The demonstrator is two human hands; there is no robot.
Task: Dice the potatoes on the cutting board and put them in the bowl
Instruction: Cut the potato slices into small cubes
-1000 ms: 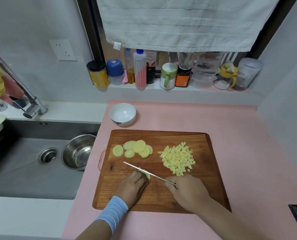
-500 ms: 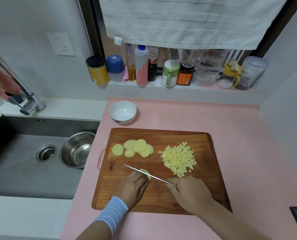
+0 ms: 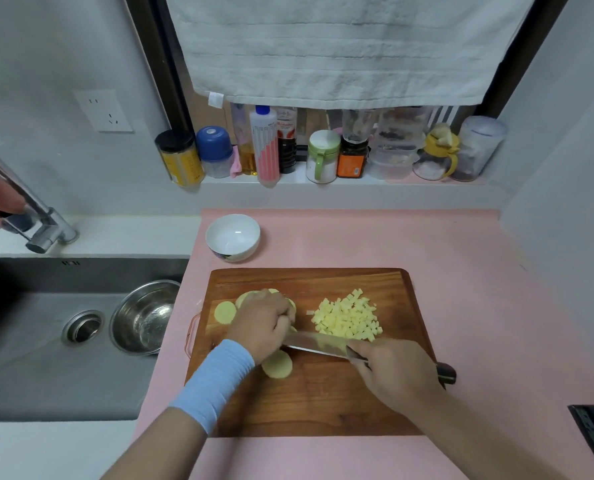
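The board (image 3: pixel 323 403) lies on the pink counter (image 3: pixel 468 271), its long axis running left to right. The left hand (image 3: pixel 264 323) lies over the slices (image 3: pixel 225 311) at the board's far left, fingers curled down on them; the tips are hidden, so whether they pinch a slice cannot be told. One slice sits uncovered at the left edge of that group, and another lone slice (image 3: pixel 277 364) lies flat nearer the person, just beside the left wrist with its blue band (image 3: pixel 212 382).

The right hand (image 3: pixel 395 372) wraps round the handle of the knife (image 3: pixel 318 342), the dark butt sticking out to the right. The knife's long axis runs nearly across the board, and the blade points left and slightly away, its tip hidden behind the left hand. The blade's broad side faces up.

The dice (image 3: pixel 347 317) form a loose heap on the board's far right, just beyond the blade. The bowl (image 3: pixel 233 237), white and upright, stands on the counter just past the board's far-left corner, apart from it
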